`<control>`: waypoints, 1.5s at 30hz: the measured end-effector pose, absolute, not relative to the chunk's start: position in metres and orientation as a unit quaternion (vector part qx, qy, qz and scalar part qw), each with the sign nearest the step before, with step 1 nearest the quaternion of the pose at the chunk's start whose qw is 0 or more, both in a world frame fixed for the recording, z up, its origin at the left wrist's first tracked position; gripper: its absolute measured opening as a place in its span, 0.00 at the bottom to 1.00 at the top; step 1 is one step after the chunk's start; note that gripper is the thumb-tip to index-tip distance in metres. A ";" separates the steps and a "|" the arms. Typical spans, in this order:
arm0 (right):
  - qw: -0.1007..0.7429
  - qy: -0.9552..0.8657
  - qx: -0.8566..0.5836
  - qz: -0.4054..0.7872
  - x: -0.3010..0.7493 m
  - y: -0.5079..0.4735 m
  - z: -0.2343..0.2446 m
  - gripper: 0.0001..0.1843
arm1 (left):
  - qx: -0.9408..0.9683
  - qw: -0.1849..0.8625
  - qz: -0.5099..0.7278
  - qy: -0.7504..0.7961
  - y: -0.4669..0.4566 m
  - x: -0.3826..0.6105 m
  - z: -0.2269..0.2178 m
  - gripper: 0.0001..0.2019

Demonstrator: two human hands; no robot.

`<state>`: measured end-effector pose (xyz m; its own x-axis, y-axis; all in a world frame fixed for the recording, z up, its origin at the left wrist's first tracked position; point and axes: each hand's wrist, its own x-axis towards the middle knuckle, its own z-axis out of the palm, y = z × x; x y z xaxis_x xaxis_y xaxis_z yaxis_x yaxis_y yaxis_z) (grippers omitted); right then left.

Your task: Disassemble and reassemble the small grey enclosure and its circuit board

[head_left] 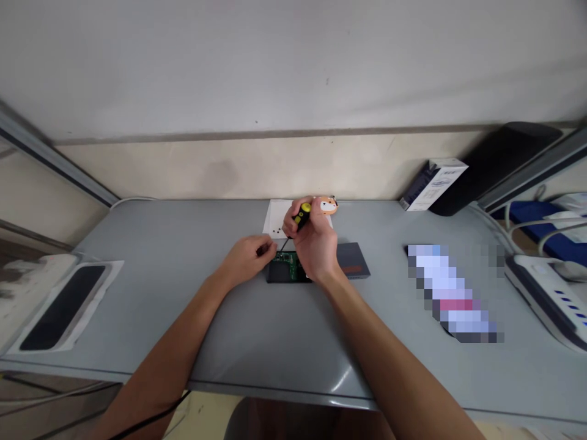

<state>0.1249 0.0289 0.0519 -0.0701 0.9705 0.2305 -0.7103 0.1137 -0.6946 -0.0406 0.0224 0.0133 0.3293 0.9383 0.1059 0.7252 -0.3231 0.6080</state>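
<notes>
A small black device with a green circuit board lies near the middle of the grey table. My right hand is closed around a screwdriver with a yellow-and-black handle, its thin shaft pointing down at the board. My left hand rests at the board's left edge, fingers curled and pinched against it. A dark grey cover piece lies just right of my right hand.
A white sheet with a few tiny dark specks lies behind the board, beside a small orange cartoon figure. A phone on a white tray sits far left. A white box, a black speaker and a power strip stand right.
</notes>
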 end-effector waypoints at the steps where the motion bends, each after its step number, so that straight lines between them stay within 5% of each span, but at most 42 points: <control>1: 0.655 -0.352 -0.180 0.644 0.125 0.029 0.052 0.31 | 0.780 0.236 0.227 0.533 0.023 -0.041 0.013 0.17; 45: 0.640 -0.360 -0.195 0.650 0.125 0.027 0.055 0.32 | 0.782 0.236 0.212 0.537 0.022 -0.040 0.016 0.17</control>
<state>0.1252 0.0271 0.0546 -0.1040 0.9727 0.2073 -0.6923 0.0788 -0.7173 -0.0399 0.0222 0.0158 0.3342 0.9392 0.0788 0.7390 -0.3130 0.5965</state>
